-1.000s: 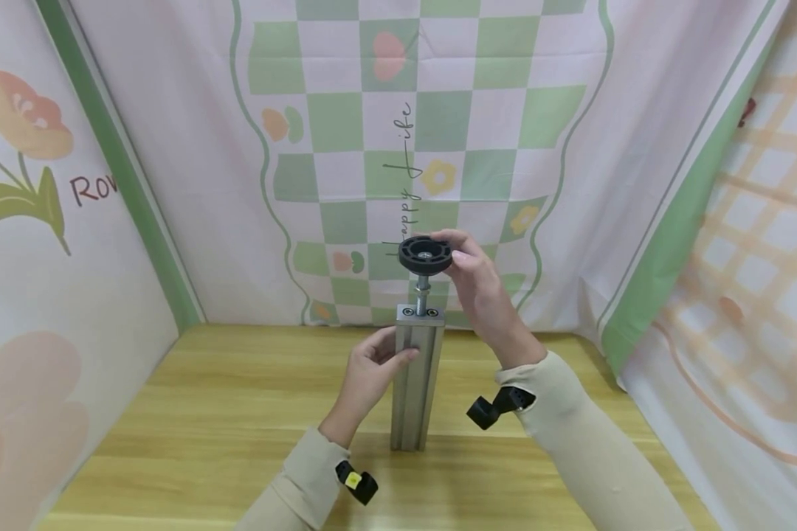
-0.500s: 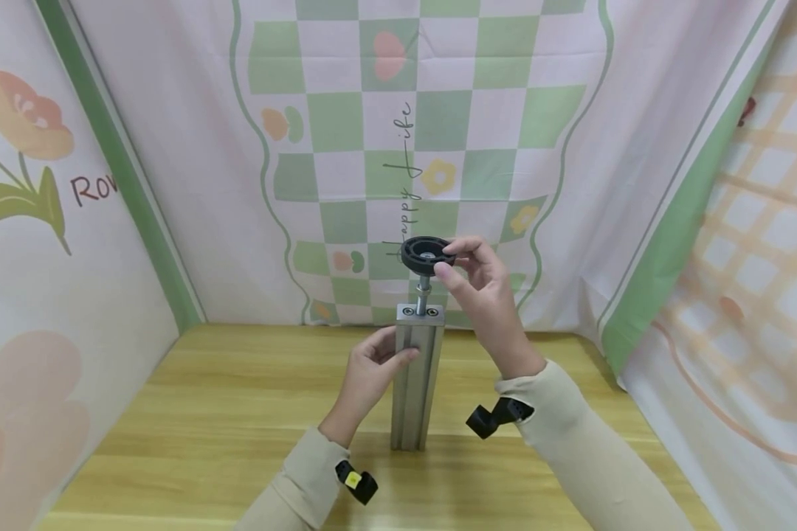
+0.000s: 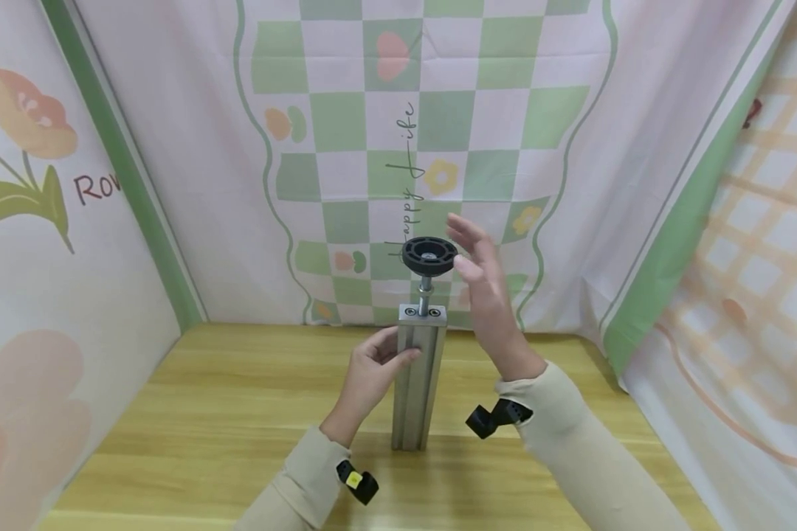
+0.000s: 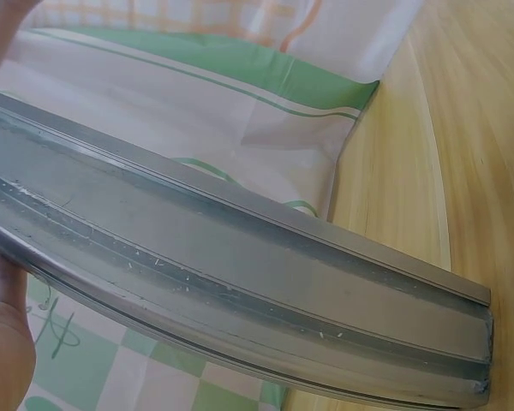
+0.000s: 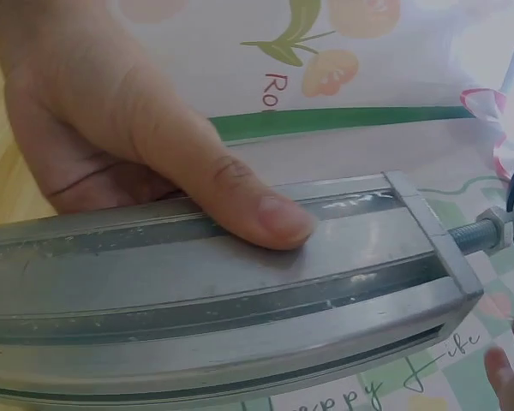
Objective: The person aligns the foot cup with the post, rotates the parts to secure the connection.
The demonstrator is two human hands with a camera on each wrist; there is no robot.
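Note:
An aluminium extrusion profile stands upright on the table, two hex-socket screws in its end plate. From the plate rises a threaded stud with a nut, topped by a round black levelling foot. My left hand grips the profile near its top; its thumb lies across one face, plain in the right wrist view. Beside the foot, my right hand has its fingers spread and extended, the thumb tip at the rim. Whether that thumb touches cannot be told. The left wrist view shows the grooved profile down to its lower end.
The wooden table extends around the profile. A checked cloth hangs behind it, with printed cloths on both sides. Each sleeve carries a black wrist mount, one on the left and one on the right.
My right hand's fingers moved from behind the foot's rim to a pinch on it, then let go and straightened upward. The left hand stays on the profile.

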